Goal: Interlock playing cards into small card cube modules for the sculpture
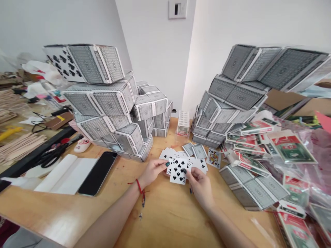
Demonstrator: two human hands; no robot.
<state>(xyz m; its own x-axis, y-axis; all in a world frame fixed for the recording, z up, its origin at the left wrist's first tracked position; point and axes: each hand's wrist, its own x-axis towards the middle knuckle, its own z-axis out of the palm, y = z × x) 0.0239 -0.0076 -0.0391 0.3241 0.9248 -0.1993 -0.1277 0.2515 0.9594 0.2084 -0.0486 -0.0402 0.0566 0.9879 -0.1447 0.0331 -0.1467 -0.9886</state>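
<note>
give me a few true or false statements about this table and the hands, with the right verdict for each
1. The left hand and the right hand both hold playing cards. True.
2. The front card held up shows hearts. False: it shows black spades.
3. The red bracelet is on the right arm. False: it is on the left.
4. The black scissors lie farther left than the phone. True.
5. The gray card structures stand only on the left side. False: they stand on both sides.
</note>
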